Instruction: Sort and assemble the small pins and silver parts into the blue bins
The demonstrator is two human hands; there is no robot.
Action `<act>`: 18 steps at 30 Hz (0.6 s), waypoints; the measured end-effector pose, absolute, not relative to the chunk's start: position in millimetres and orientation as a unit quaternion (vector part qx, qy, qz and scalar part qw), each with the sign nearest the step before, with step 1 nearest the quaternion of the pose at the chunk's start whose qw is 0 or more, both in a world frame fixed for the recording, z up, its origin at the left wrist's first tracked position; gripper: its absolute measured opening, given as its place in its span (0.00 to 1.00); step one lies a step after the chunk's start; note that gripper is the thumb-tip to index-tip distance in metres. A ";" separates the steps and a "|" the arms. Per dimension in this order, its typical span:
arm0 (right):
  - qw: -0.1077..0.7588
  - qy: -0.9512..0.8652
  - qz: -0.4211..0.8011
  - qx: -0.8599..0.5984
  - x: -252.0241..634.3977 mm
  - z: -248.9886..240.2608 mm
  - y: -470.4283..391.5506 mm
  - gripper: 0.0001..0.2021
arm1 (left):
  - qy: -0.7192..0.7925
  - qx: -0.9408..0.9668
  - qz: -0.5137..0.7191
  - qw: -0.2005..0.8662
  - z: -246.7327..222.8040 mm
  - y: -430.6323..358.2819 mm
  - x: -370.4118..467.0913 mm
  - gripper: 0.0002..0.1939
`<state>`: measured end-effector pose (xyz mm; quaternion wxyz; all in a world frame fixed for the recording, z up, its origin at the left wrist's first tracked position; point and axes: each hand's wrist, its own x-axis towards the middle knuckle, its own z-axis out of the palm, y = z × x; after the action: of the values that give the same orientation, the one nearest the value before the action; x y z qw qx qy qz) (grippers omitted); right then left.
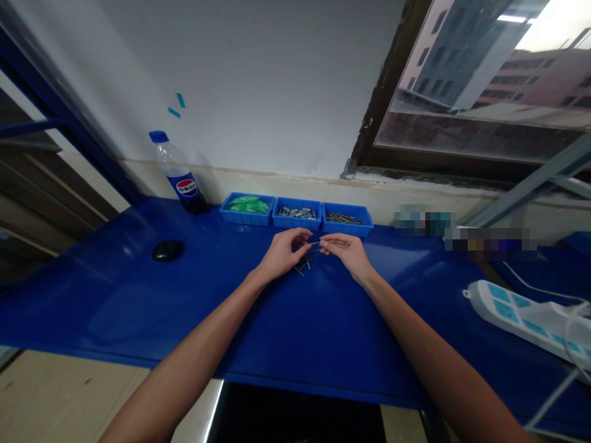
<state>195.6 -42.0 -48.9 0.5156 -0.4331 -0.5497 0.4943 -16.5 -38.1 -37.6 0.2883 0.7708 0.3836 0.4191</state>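
Observation:
Over the blue tabletop, my left hand [287,251] pinches one end of a thin metal screw [314,243] between thumb and fingers. My right hand [348,249] is closed at the screw's other end, its fingertips pinched together. Whether a small part sits within the right fingertips is hidden. Several loose screws [303,267] lie on the table just below the left fingers. Behind the hands is a row of three blue bins: one with green packets [249,204], one with short metal cylinders [297,213], and one with long thin screws [342,218].
A cola bottle [187,184] stands upright at the back left, with a black computer mouse [167,250] in front of it. A white power strip [521,314] with cables lies at the right. Blurred items [489,241] are at the back right, below the window.

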 end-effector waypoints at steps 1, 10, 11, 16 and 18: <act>0.536 -0.542 0.477 -0.438 196.8 -48.4 -40.2 0.18 | 0.389 0.787 0.396 0.269 -35.7 -37.3 -20.1 0.13; 0.634 -0.523 0.352 -0.448 216.9 -53.9 -27.1 0.23 | 0.370 0.874 0.237 0.206 -32.7 -27.5 -44.6 0.07; 0.620 -0.536 0.347 -0.456 216.3 -56.1 -27.8 0.20 | 0.365 0.876 0.233 0.211 -33.0 -26.9 -44.8 0.06; 0.567 -0.583 0.339 -0.472 205.5 -63.2 -34.6 0.13 | 0.372 0.872 0.228 0.223 -31.9 -25.2 -46.2 0.04; 0.557 -0.589 0.353 -0.467 201.9 -64.4 -37.0 0.14 | 0.385 0.864 0.233 0.227 -30.8 -25.0 -48.0 0.04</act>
<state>201.9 -37.0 -64.4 0.5568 -0.4670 -0.5890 0.3534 -48.0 -25.0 -30.8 0.2266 0.8637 0.3855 0.2327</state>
